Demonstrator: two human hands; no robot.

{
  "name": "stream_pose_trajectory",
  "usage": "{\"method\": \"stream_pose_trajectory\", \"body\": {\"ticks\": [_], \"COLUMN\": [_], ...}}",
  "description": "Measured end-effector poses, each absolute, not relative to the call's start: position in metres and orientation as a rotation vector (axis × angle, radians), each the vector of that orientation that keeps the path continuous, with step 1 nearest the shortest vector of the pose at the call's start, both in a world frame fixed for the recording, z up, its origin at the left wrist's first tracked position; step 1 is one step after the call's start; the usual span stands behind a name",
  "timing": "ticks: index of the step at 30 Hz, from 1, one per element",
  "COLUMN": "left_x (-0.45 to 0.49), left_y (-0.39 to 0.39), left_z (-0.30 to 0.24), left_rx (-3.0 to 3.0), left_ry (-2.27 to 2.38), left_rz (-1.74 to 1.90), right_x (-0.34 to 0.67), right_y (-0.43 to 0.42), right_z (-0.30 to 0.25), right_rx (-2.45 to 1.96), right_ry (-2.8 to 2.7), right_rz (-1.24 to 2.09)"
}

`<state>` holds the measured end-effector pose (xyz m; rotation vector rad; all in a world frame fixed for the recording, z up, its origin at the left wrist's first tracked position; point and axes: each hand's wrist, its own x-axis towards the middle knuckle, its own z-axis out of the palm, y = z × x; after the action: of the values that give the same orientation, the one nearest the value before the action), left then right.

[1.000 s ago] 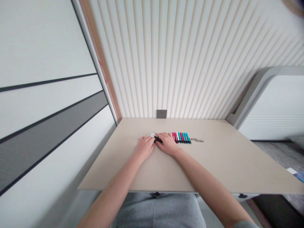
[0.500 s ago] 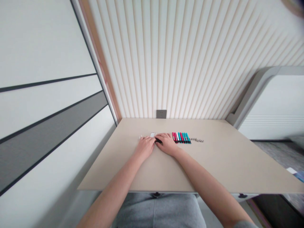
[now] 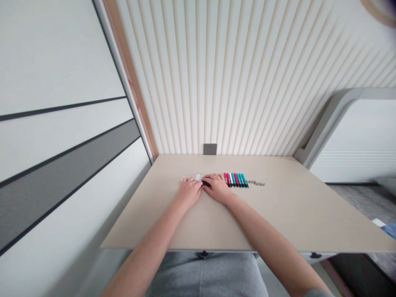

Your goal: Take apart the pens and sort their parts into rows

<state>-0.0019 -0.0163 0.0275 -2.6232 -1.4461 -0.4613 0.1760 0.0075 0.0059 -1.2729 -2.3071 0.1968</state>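
Note:
Both my hands rest side by side on the beige table (image 3: pixel 278 218), far from me. My left hand (image 3: pixel 189 191) and my right hand (image 3: pixel 218 187) meet over a small black object (image 3: pixel 206 184), with fingers curled around it. Most of that object is hidden. Small white pieces (image 3: pixel 198 177) lie just beyond my left fingers. Right of my right hand lies a tight row of red, white and teal markers (image 3: pixel 236 180). Further right is a short line of small dark bits (image 3: pixel 256 182).
A ribbed white wall rises behind the table, with a grey socket (image 3: pixel 210 149) at its foot. A panelled wall stands at the left. A white and grey unit (image 3: pixel 355 136) is at the right. My grey-clad lap (image 3: pixel 204 274) shows below the table's near edge.
My fingers have closed in over the black object, so less of it shows. The hands have hardly shifted otherwise.

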Motion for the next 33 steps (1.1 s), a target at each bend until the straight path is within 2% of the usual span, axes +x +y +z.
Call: {"method": "stream_pose_trajectory", "body": {"ticks": [14,33], "left_x": [-0.017,-0.011], "left_y": [-0.014,-0.004], "left_z": [0.034,0.015], "left_rx": [-2.675,-2.761], "left_ry": [-1.38,-1.253], "left_rz": [-0.396,-0.396], "right_x": [0.191,0.206], "right_y": [-0.003,0.003], "right_z": [0.014,0.009], "right_rx": [-1.3,-1.339], "right_ry": [-2.262,-2.276], "right_rz": [0.2,0.167]}}
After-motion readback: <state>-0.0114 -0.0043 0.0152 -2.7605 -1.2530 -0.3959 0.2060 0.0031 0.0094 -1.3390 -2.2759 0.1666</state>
